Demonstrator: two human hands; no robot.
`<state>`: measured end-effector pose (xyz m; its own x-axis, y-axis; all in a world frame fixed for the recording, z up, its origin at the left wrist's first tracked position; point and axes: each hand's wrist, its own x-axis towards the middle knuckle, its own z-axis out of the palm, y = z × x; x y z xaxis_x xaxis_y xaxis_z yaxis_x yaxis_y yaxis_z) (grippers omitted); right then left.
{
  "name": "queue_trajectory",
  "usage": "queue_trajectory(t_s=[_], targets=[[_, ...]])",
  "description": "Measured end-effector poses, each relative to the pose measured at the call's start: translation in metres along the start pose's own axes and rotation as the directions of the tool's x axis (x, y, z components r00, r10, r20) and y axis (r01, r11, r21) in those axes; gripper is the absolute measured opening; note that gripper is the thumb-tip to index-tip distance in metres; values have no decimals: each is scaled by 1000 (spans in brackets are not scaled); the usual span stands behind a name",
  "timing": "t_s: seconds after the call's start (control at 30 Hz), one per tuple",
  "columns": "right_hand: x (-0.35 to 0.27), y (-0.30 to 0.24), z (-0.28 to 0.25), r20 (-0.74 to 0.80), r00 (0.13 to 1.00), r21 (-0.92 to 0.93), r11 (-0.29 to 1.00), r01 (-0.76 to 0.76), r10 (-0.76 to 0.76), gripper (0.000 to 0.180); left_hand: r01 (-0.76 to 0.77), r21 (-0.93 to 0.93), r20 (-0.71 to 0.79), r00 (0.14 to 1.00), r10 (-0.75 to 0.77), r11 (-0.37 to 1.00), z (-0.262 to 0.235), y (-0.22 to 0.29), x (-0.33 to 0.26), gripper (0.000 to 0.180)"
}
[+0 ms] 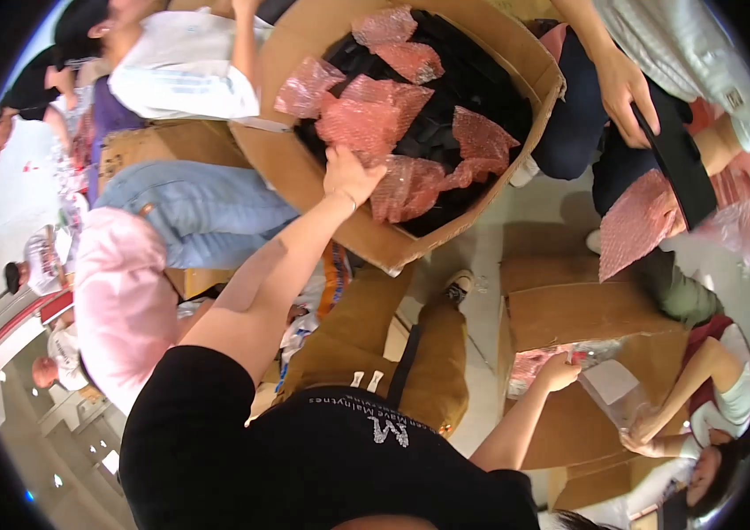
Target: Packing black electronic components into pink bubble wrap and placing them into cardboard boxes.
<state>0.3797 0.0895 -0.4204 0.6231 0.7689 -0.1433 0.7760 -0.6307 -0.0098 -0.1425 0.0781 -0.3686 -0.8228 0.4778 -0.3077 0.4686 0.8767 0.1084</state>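
Observation:
My left hand point(354, 179) reaches forward into a large cardboard box point(459, 231), its fingers curled at a pink bubble-wrap sheet point(361, 124). More pink bubble wrap point(410, 187) lies just right of that hand. Beneath the wrap are many flat black pieces point(494, 93), whose kind I cannot make out. Off to my right, my right hand point(559, 372) is closed beside a clear plastic bag point(613, 386) over a second, open cardboard box point(587, 309). A small reddish bit shows at its fingertips; what it grips is unclear.
A person at the far right holds a black flat panel point(677, 168) and pink bubble wrap point(638, 225). Lower right, another person's hands point(644, 433) hold the clear bag's other end. Close on my left sits someone in a pink top point(123, 291) and jeans.

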Motion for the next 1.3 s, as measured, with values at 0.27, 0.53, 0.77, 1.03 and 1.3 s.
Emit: queue_trajectory(t_s=[0.27,0.53,0.77,1.03,1.3], targets=[[-176,-358,-16,33,268,709,211,672,-963,13,-123,105,107,988,112,987,87,-53,134,34],[-189,-480,240,917,372,174,983,-53,-142,34,-326,-326,-274,931,242,887,36,-121,115,19],[-197,-467,318,929,357,244,561,-791,97,29,-296,-536,-269,948,172,790,19,-133,104,20],[-231,-443,238,547,837,-96,994,58,5,35,-314,-511,-282,941,189,800,-6,-121,109,25],[-208,-405,47,133,640,184,654,734,-757,24,-470,-406,-519,825,225,784,-75,-91,86,35]])
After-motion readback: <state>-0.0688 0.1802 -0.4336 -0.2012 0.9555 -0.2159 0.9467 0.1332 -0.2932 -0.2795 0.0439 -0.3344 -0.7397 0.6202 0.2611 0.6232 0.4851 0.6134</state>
